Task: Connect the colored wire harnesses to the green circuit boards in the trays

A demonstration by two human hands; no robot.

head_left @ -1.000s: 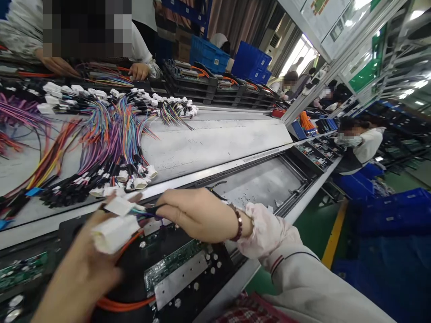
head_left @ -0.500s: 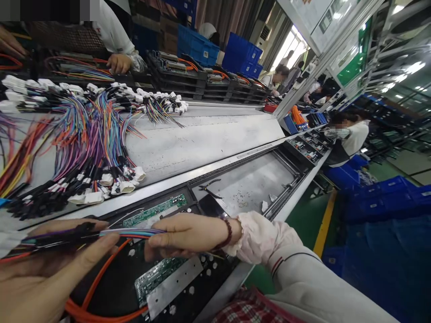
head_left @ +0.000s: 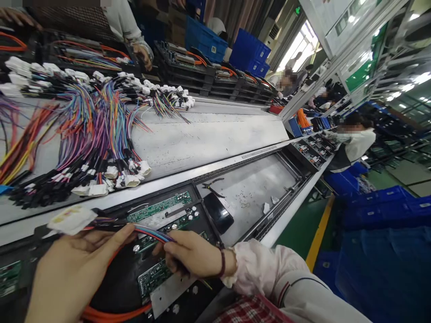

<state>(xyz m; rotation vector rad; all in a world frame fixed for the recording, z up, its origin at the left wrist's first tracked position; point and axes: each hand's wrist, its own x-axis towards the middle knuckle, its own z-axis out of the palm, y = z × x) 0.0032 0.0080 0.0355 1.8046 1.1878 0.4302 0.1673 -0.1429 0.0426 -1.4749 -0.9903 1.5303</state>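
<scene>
1. Supply: I observed wire bundles (head_left: pixel 94 125) heaped on the left part of the worktop (head_left: pixel 208 139), beyond the far edge of the black tray (head_left: pixel 123 280).
2. Connector end: The white connector (head_left: pixel 72 220) of the wire harness (head_left: pixel 150 232) protruded above the left hand's fingers, over the tray's far left part.
3. Left hand: The left hand (head_left: pixel 79 260) pinched the harness just right of the connector, thumb on top and fingers beneath, leaving no visible gap.
4. Axis: The harness spanned the two hands above the tray; its long axis ran left to right, slanting towards the tray's near edge. The far circuit board (head_left: pixel 175 198) lay beyond it, the orange cable (head_left: pixel 117 315) on the near side.
5. Right hand: The right hand (head_left: pixel 193 253), nearer to the tray's right edge, gripped the wires between thumb and forefinger. Thin ends emerged beneath it, so that hand was nearer the tail, the left nearer the connector. I could not tell how its hidden fingers were set.
6. Right side: The phone (head_left: pixel 218 211) lay just beside the tray's right edge; the pliers (head_left: pixel 215 187) lay past its far right corner.
</scene>
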